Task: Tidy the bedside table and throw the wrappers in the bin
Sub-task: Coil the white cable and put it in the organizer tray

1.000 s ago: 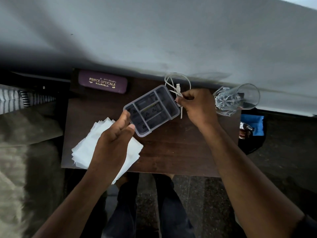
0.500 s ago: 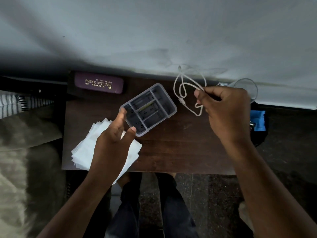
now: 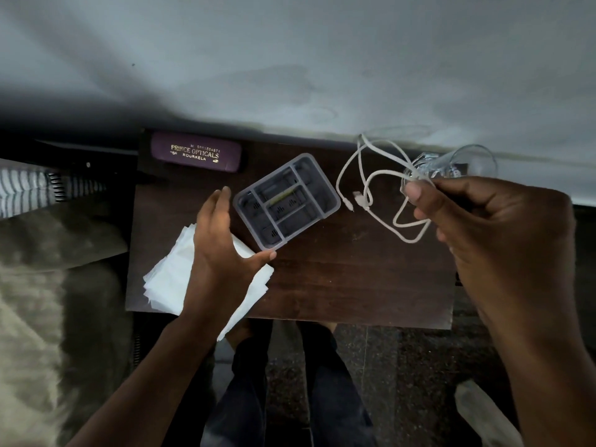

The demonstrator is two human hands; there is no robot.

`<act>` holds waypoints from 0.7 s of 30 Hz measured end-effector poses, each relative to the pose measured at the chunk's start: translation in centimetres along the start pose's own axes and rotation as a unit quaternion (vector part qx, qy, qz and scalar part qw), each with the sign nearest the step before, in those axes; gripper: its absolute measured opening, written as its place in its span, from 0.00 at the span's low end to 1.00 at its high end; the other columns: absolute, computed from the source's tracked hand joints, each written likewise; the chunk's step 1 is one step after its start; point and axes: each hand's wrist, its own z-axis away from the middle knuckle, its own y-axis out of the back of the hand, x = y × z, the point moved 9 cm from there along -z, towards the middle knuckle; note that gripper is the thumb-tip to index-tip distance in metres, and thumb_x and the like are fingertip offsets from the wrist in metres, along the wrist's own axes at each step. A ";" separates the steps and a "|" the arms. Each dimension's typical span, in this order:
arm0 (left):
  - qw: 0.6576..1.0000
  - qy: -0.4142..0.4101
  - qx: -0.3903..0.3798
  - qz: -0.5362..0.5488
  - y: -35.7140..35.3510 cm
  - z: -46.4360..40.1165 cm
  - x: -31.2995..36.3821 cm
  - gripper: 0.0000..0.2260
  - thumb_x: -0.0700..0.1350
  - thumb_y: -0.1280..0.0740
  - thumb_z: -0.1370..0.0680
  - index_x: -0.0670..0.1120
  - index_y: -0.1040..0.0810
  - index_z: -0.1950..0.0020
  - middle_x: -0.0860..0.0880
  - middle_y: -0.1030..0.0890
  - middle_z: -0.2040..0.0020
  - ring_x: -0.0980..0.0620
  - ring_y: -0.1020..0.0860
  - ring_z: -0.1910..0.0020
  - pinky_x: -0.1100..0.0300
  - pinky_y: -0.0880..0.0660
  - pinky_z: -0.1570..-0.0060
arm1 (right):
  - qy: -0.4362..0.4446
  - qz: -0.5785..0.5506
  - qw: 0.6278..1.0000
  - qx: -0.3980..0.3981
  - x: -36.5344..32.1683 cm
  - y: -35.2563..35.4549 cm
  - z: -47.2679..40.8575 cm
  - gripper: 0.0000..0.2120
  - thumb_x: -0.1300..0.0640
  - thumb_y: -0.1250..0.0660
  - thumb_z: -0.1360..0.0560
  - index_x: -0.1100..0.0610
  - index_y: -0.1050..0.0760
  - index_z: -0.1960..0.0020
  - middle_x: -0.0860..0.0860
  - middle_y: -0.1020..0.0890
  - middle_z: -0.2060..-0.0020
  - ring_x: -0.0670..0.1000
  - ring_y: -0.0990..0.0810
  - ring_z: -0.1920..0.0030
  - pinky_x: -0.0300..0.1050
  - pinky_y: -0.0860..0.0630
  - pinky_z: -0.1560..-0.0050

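Observation:
On the dark wooden bedside table [image 3: 338,285] lies a grey divided organiser tray [image 3: 287,201], set at a slant. My left hand [image 3: 222,243] holds the tray's near-left corner between thumb and fingers. My right hand [image 3: 490,233] is raised over the table's right end and pinches a loosely looped white charging cable [image 3: 364,175], whose plugs dangle just right of the tray. A stack of white tissues [image 3: 167,279] lies at the front left, partly under my left wrist. No wrapper or bin is visible.
A purple spectacle case [image 3: 196,153] lies at the back left. A clear drinking glass [image 3: 451,169] lies on its side at the back right, partly behind my right hand. A pale wall runs behind the table. My legs and dark stone floor show below.
My right hand has lifted the cable away from the tray and carried it right and toward me, now covering part of the glass. My left hand has closed onto the tray's corner.

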 end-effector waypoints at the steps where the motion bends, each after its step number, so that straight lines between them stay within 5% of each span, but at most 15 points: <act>1: 1.000 0.000 0.001 0.002 0.0 -0.1 -0.3 0.51 0.44 0.17 0.37 0.46 0.41 0.19 0.44 0.38 0.22 0.47 0.35 0.24 0.45 0.31 0.28 | -0.002 -0.007 1.000 0.002 0.1 0.2 0.0 0.10 0.49 0.26 0.24 0.56 0.13 0.52 0.43 0.16 0.66 0.37 0.20 0.70 0.25 0.30 0.68; 6: 1.000 -0.002 -0.010 0.020 -0.2 -0.7 -1.0 0.50 0.43 0.16 0.38 0.46 0.38 0.21 0.44 0.32 0.28 0.52 0.26 0.40 0.55 0.25 0.38 | -0.037 -0.057 0.998 0.009 1.8 1.0 0.3 0.11 0.40 0.27 0.26 0.47 0.14 0.51 0.44 0.15 0.67 0.42 0.20 0.70 0.38 0.27 0.64; 13: 0.998 -0.022 -0.039 0.041 -0.7 -2.0 -0.6 0.51 0.42 0.16 0.38 0.46 0.39 0.20 0.46 0.29 0.30 0.50 0.24 0.36 0.53 0.26 0.32 | -0.051 -0.060 0.997 0.012 2.2 2.5 0.9 0.13 0.35 0.29 0.27 0.44 0.15 0.54 0.38 0.17 0.69 0.43 0.20 0.70 0.39 0.27 0.65; 21: 0.995 -0.004 -0.060 0.075 -1.6 -4.3 0.9 0.51 0.39 0.18 0.35 0.50 0.43 0.19 0.49 0.33 0.24 0.53 0.28 0.30 0.50 0.30 0.28 | -0.087 -0.084 0.992 0.022 4.4 4.2 1.4 0.21 0.31 0.30 0.29 0.48 0.14 0.51 0.45 0.15 0.66 0.43 0.21 0.71 0.41 0.28 0.64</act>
